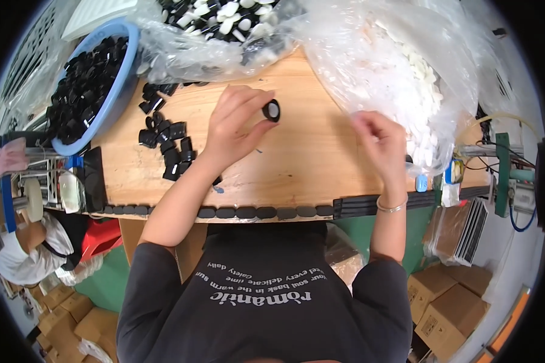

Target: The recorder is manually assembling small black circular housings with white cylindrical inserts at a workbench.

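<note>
My left hand point(233, 124) holds a small black cap with a white insert point(272, 110) between thumb and fingertips, just above the wooden table point(297, 157). My right hand point(379, 142) hovers at the table's right side, fingers curled against a clear plastic bag of white inserts point(399, 60); whether it pinches one I cannot tell. A loose pile of black caps point(166, 142) lies on the table left of my left hand.
A blue basin full of black caps point(88, 85) sits at the far left. Another clear bag with black and white parts point(218, 30) lies at the back. Cardboard boxes point(448, 302) stand on the floor to the right. A person in white point(24, 254) is at lower left.
</note>
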Demonstrator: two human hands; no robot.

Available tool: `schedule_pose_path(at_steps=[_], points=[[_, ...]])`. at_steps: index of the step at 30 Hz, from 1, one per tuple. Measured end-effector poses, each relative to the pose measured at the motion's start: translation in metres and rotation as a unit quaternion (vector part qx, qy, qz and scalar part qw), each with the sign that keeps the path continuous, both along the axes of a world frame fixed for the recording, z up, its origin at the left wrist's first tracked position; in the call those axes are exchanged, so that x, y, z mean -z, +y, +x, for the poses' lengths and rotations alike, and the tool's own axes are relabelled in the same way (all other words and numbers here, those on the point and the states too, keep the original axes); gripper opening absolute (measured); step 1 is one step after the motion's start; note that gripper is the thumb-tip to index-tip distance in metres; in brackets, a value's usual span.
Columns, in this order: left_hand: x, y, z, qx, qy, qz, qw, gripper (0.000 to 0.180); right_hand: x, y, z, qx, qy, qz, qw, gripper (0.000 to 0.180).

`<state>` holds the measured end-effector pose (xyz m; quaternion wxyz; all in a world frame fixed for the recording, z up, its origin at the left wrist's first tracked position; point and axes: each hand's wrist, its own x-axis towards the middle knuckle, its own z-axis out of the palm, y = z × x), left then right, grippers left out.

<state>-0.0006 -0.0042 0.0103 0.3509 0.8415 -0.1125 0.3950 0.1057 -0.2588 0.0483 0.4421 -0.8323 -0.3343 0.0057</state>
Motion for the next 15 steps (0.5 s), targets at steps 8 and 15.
schedule_pose_path(at_steps=[8,15], points=[[-0.002,0.006,0.002,0.008,-0.021,0.022,1.000,0.053,-0.032,0.074,-0.020,-0.221,0.045,-0.058,0.972,0.008],[-0.001,0.004,0.000,0.023,-0.020,0.051,0.998,0.054,-0.036,0.079,-0.016,-0.247,0.008,-0.098,0.964,0.013]])
